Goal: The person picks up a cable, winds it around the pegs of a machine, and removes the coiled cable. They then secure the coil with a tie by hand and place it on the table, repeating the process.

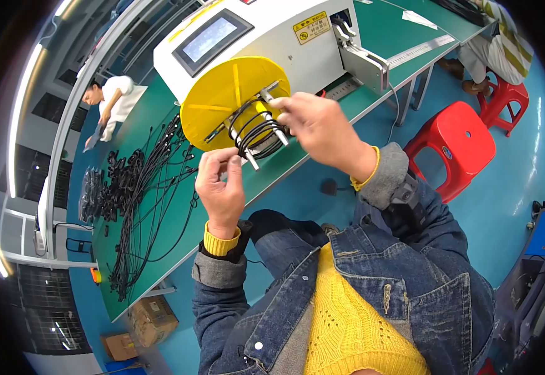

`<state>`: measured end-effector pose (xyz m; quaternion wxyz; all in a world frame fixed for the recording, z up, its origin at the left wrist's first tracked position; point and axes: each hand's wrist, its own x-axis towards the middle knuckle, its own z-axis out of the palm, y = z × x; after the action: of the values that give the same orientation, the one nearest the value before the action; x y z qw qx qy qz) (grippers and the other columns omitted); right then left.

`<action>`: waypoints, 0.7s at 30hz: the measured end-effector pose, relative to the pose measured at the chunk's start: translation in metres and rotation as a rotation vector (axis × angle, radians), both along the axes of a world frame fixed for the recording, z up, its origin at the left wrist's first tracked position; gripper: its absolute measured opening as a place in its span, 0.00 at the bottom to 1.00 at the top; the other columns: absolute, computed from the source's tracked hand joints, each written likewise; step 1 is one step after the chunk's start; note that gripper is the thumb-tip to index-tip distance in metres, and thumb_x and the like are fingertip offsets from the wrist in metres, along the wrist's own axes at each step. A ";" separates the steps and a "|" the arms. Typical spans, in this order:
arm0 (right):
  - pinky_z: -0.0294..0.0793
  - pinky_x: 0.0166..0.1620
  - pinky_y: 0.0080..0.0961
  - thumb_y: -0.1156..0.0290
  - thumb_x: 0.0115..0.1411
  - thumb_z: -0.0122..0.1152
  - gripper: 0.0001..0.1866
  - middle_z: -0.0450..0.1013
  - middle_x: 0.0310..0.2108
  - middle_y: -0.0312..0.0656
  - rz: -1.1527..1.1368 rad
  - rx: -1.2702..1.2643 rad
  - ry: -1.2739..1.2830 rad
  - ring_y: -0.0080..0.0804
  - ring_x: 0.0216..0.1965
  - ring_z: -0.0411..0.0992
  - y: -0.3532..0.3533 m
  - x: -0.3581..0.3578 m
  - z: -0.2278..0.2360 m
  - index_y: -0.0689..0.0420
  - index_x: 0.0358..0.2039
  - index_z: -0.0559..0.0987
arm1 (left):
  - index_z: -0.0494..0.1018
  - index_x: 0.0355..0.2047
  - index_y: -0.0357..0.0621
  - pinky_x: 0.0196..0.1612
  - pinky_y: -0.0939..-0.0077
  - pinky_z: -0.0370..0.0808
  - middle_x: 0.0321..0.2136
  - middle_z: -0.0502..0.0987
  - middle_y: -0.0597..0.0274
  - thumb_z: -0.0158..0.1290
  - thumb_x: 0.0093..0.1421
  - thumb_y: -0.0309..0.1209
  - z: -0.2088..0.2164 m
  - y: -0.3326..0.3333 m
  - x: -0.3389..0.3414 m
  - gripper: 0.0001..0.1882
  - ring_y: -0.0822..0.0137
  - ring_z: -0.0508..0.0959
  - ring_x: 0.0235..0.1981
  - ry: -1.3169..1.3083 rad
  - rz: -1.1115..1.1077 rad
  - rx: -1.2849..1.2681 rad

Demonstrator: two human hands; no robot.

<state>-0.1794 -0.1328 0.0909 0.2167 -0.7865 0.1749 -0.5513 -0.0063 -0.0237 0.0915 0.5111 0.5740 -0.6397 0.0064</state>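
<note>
A black cable (261, 136) is wound in a loose coil around the metal pegs (283, 137) that stick out from a yellow disc (222, 84). At the coil's lower left, my left hand (221, 190) pinches the cable between thumb and forefinger. My right hand (322, 131) is on the coil's right side, beside the upper peg. Its fingers are curled and slightly blurred; what they grip is hidden. The disc is mounted on the front of a white winding machine (285, 59) with a small screen (213, 42).
Bundled black cables (144, 187) cover the left part of the green table (175, 234). A metal ruler strip (419, 51) lies at the far right. Red stools (454, 147) stand at my right, and a cardboard box (152, 320) sits below the table. A person (115, 100) works across it.
</note>
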 end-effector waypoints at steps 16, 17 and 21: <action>0.70 0.36 0.19 0.74 0.50 0.57 0.27 0.63 0.42 0.41 0.255 0.499 0.082 0.26 0.36 0.65 -0.022 0.004 -0.020 0.63 0.51 0.65 | 0.47 0.54 0.20 0.57 0.54 0.53 0.52 0.55 0.28 0.48 0.57 0.38 0.019 -0.039 -0.012 0.36 0.35 0.55 0.54 -0.612 0.096 0.350; 0.70 0.36 0.19 0.74 0.50 0.57 0.27 0.63 0.42 0.41 0.305 0.474 0.087 0.26 0.36 0.65 -0.022 0.013 -0.026 0.63 0.51 0.65 | 0.47 0.54 0.20 0.57 0.54 0.53 0.52 0.55 0.28 0.48 0.57 0.38 0.020 -0.032 -0.011 0.36 0.35 0.55 0.54 -0.612 0.152 0.343; 0.69 0.41 0.21 0.70 0.53 0.56 0.33 0.64 0.44 0.46 0.577 0.621 -0.057 0.27 0.40 0.67 -0.037 0.022 -0.058 0.66 0.57 0.55 | 0.47 0.54 0.20 0.56 0.53 0.54 0.51 0.55 0.28 0.46 0.57 0.40 0.012 -0.031 -0.021 0.36 0.36 0.57 0.53 -0.456 0.225 0.422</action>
<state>-0.1577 -0.1694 0.0328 0.5936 -0.6851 0.0993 -0.4104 -0.0268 -0.0552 0.1033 0.2206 0.7183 -0.6573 0.0583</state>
